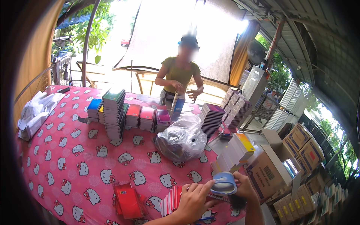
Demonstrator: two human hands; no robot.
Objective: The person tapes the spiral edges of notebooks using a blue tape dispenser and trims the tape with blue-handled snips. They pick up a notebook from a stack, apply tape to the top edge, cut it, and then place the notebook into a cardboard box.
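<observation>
Near the front edge of the table, my right hand (244, 186) grips a blue ring-shaped roll (224, 183) that looks like tape, with a pale inside. My left hand (195, 199) is closed over a row of small red notebooks (170, 202) with white page edges, its fingertips up against the roll. A spiral binding shows under the roll; my hand hides part of the row. To the left lie more red spiral notebooks (129, 201), loosely piled. Blue pens or similar slim items (208, 217) lie just below my left hand.
The table has a pink cartoon-print cloth (93, 165). Notebook stacks (114, 112) stand toward the back, near a clear plastic bag (182, 138). Across the table, a person (181, 75) handles a box (177, 107). Yellow-topped notebooks (236, 150) and cartons (268, 172) are at right.
</observation>
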